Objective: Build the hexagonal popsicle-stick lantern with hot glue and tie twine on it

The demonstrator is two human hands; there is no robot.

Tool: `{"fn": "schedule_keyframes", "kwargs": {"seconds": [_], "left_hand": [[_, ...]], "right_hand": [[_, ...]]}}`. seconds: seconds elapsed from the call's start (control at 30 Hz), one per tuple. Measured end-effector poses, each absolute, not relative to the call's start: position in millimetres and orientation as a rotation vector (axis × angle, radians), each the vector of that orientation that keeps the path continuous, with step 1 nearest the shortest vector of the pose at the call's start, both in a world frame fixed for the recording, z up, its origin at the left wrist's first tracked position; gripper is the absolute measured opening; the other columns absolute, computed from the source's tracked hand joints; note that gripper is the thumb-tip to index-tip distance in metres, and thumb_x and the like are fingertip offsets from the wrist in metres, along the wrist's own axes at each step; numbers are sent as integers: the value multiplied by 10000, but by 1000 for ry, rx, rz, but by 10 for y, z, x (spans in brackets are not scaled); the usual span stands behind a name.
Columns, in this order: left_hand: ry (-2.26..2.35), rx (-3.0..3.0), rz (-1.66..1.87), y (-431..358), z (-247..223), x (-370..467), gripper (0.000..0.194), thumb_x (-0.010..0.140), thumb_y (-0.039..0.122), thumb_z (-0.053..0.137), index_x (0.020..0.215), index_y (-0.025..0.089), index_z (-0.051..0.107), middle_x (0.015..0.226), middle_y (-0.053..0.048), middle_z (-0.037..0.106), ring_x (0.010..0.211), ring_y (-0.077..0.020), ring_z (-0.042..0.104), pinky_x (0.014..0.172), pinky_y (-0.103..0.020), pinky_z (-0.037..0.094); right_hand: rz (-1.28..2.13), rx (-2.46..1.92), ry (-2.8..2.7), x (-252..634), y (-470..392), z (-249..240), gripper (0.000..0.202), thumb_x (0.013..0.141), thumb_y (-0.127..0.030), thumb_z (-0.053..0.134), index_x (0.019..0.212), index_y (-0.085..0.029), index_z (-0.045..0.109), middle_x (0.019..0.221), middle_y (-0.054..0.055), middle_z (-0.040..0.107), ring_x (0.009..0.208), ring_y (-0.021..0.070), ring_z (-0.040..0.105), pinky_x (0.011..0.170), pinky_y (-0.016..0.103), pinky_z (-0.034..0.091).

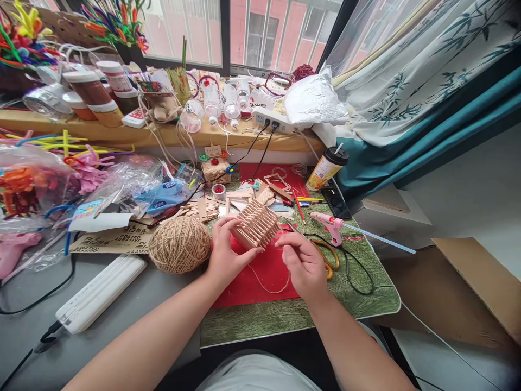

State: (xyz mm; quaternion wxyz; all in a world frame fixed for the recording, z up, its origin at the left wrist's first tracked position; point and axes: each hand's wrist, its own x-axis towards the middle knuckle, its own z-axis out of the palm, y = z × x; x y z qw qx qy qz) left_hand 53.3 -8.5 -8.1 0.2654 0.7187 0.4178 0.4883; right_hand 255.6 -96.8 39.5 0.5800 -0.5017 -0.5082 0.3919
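Note:
My left hand (226,251) grips a small ribbed structure of wooden sticks (256,224), held tilted just above the red sheet (260,274). Close to the structure's right end, my right hand (303,262) pinches a thin strand of jute twine (272,286); the strand loops down over the red sheet. A ball of jute twine (179,244) lies just left of my left hand. Scissors with orange handles (329,255) lie partly under my right hand.
A pink glue gun (332,224) with its black cord lies right of my hands on the green mat (358,293). Loose wooden sticks (211,209), a phone (336,203), a drink cup (325,168), a white power strip (100,293) and bags of pipe cleaners (36,184) crowd the desk.

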Motion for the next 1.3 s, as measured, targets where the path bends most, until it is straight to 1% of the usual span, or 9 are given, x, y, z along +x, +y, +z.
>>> {"fn": "schedule_keyframes", "kwargs": {"seconds": [0.1, 0.2, 0.33, 0.47, 0.57, 0.7, 0.9, 1.17, 1.3], "left_hand": [[1136, 1956, 1303, -84, -86, 531, 739, 777, 420, 984, 1375, 295, 570, 1432, -112, 506, 1393, -340, 531, 1242, -578, 451], [1139, 1962, 1288, -71, -109, 521, 694, 805, 414, 956, 1368, 281, 573, 1445, -121, 499, 1421, -349, 520, 1251, -581, 447], [1109, 1993, 1269, -45, -126, 506, 681, 833, 427, 929, 1395, 288, 569, 1524, -133, 482, 1495, -371, 484, 1289, -609, 405], [1105, 2033, 1250, -27, -112, 499, 571, 939, 408, 834, 1428, 297, 562, 1586, -132, 489, 1527, -361, 476, 1297, -614, 392], [1097, 2056, 1255, -16, -99, 500, 481, 1004, 381, 758, 1436, 296, 564, 1560, -125, 550, 1499, -340, 511, 1281, -597, 409], [1092, 2083, 1318, 0, -78, 484, 453, 1017, 359, 737, 1437, 302, 577, 1530, -113, 588, 1453, -325, 548, 1248, -570, 439], [1021, 2193, 1386, 23, -29, 443, 208, 1051, 282, 680, 1254, 315, 707, 1339, -63, 694, 1310, -278, 625, 1170, -507, 485], [1074, 2173, 1346, 36, 21, 440, 166, 1075, 307, 643, 1160, 314, 785, 1271, -59, 726, 1259, -267, 650, 1129, -503, 511], [1053, 2155, 1356, 39, 21, 433, 180, 1075, 289, 645, 1168, 331, 794, 1268, -50, 731, 1255, -264, 646, 1119, -501, 516]], "right_hand": [[780, -1150, -1339, 2461, -909, 468, 167, 1083, -371, 643, 1061, -288, 786, 1025, 75, 732, 996, 267, 685, 907, 429, 566], [865, -1153, -1387, 2415, -828, 459, 172, 1084, -378, 642, 1038, -275, 772, 990, 59, 730, 939, 245, 683, 846, 391, 560], [924, -1197, -1421, 2411, -763, 420, 209, 1078, -414, 654, 980, -259, 754, 946, 53, 718, 903, 238, 662, 825, 377, 536], [958, -1188, -1431, 2409, -724, 409, 248, 1080, -422, 646, 918, -253, 730, 889, 40, 690, 853, 223, 628, 794, 364, 513], [996, -1185, -1424, 2401, -690, 402, 256, 1080, -422, 639, 911, -251, 725, 880, 37, 677, 836, 215, 616, 771, 350, 503], [1010, -1194, -1393, 2405, -647, 398, 253, 1070, -411, 645, 896, -244, 723, 862, 27, 665, 805, 201, 602, 747, 328, 488], [1047, -1184, -1408, 2418, -599, 440, 268, 1062, -381, 625, 849, -237, 701, 829, 19, 656, 800, 197, 601, 774, 324, 487], [1085, -1195, -1370, 2395, -554, 424, 302, 1054, -442, 647, 846, -232, 708, 821, 21, 664, 791, 194, 605, 754, 317, 500], [1077, -1200, -1257, 2377, -576, 341, 194, 1028, -436, 708, 985, -249, 731, 890, 24, 693, 826, 196, 639, 776, 315, 538]]}}
